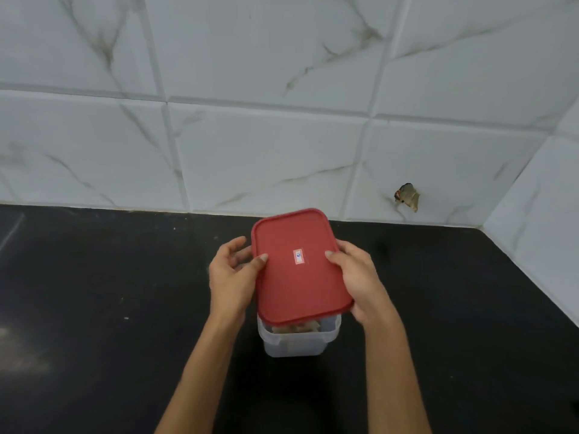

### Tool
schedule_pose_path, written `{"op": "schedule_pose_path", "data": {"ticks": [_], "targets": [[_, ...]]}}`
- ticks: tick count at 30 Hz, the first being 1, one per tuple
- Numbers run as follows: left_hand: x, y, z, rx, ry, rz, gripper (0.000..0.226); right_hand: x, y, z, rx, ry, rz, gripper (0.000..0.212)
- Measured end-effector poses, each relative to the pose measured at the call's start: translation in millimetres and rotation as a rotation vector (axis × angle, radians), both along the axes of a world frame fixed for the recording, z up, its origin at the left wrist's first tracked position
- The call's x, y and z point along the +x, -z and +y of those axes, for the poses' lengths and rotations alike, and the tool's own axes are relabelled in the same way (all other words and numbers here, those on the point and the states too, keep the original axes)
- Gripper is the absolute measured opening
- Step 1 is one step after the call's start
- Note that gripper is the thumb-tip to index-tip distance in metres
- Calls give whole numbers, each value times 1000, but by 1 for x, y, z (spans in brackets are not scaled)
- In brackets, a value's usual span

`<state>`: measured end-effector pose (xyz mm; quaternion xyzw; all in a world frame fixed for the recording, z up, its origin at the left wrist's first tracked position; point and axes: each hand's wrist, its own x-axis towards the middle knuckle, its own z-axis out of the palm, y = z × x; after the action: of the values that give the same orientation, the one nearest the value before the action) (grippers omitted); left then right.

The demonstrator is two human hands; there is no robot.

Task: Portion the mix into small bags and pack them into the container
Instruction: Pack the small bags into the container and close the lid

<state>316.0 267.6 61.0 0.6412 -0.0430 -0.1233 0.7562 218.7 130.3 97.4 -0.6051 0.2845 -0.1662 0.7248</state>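
White marble-veined tiles [266, 158] cover the wall and turn a corner on the right, and below them runs a black bench [94, 292], dusted here and there with pale specks. Low on the wall, right of centre, there is a dark chipped hole [406, 197] in one tile. On the bench, close to the person, stands a clear plastic container [297, 339], and through its wall and open near edge I can make out pale, light-brown contents, though too blurred to tell bag from bag. A red lid [297, 267] with a small white and red sticker [299, 256] at its middle is held over the container, tilted, its near edge not seated on the rim. The left hand [233, 274] grips the lid's left side, thumb on top and fingers curled underneath. The right hand [360, 277] holds the right side the same way, thumb lying on the red surface and fingers wrapped under the edge. Both forearms reach in from the bottom.
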Motion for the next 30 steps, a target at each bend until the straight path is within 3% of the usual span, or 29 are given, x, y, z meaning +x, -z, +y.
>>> {"op": "schedule_pose_path", "data": {"ticks": [4,13,30], "targets": [[-10,8,-13,94,-3,-112,39,-5,27,-8,-193,183,91,41],[-23,25,-19,402,-84,-340,32,-2,66,-6,-165,226,115,38],[-17,41,-13,357,-150,-260,31,2,70,5,-450,162,228,44]]}}
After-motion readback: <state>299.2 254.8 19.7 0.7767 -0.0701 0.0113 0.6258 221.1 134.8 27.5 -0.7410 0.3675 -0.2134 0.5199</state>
